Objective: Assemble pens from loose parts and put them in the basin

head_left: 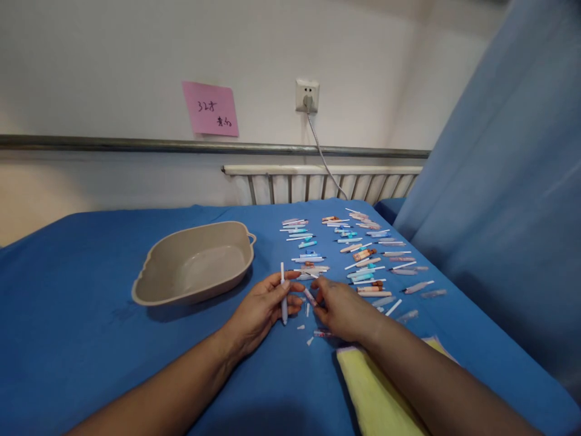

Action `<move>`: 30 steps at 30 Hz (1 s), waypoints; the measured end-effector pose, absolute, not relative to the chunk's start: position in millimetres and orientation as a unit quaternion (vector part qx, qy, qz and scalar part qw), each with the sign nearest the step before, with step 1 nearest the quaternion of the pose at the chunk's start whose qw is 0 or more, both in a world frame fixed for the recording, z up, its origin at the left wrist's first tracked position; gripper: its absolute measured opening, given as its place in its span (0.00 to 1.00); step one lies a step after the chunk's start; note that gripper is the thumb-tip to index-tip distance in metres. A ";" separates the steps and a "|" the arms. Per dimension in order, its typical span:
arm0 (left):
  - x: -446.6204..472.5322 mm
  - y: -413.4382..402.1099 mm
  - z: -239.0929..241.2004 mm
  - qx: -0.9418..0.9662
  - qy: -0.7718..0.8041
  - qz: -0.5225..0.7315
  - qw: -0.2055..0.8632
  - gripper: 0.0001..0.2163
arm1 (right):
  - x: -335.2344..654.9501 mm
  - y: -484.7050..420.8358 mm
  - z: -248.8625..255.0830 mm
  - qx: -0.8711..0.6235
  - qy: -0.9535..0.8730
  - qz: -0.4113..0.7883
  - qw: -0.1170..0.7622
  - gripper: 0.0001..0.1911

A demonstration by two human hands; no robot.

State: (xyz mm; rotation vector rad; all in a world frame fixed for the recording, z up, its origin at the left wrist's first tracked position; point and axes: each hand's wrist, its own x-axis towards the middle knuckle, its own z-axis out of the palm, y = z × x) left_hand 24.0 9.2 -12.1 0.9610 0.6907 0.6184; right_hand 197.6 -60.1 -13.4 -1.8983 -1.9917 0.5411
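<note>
My left hand (267,300) is closed on a pale lilac pen part (284,310), held upright between thumb and fingers, with a white stick (282,272) rising above it. Close beside it, my right hand (340,306) pinches a small pink-patterned tube (311,297); its fingers partly cover the piece. Below the hands lie a clear tube with red marks (322,333) and small whitish tips (310,341). Groups of disassembled pen parts (363,272), in blue, orange, pink and white, are spread in columns beyond and right of my right hand.
A beige plastic basin (195,260) stands left on the blue-covered table (91,339). A folded yellow cloth (376,387) lies under my right forearm. Behind are a rail (136,144) and a wall socket with a plugged-in cable (307,97). A blue curtain (508,181) hangs at the right.
</note>
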 end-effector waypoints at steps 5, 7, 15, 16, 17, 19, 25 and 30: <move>21.6 12.2 -12.8 0.462 0.329 0.299 0.768 0.15 | 203.8 -60.7 -17.3 -0.686 -0.693 0.173 0.137 0.17; 21.4 12.5 -13.5 0.461 0.322 0.300 0.770 0.15 | 206.5 -59.5 -19.9 -0.685 -0.688 0.179 0.160 0.19; 21.7 10.3 -9.8 0.412 0.313 0.272 0.811 0.14 | 210.7 -49.3 -31.0 -0.637 -0.627 0.298 0.336 0.27; 21.5 10.5 -9.3 0.409 0.310 0.271 0.815 0.14 | 211.1 -49.0 -31.0 -0.636 -0.620 0.303 0.347 0.25; 21.2 10.9 -9.0 0.406 0.309 0.272 0.816 0.15 | 211.8 -49.2 -30.4 -0.637 -0.615 0.306 0.351 0.23; 20.8 12.3 -9.1 0.402 0.312 0.282 0.814 0.15 | 213.5 -51.0 -27.5 -0.646 -0.618 0.300 0.332 0.20; 21.2 14.9 -13.2 0.409 0.317 0.300 0.802 0.15 | 214.3 -59.4 -15.4 -0.677 -0.682 0.206 0.183 0.11; 21.0 13.1 -13.0 0.418 0.323 0.284 0.800 0.15 | 201.9 -60.4 -12.2 -0.674 -0.702 0.125 0.191 0.09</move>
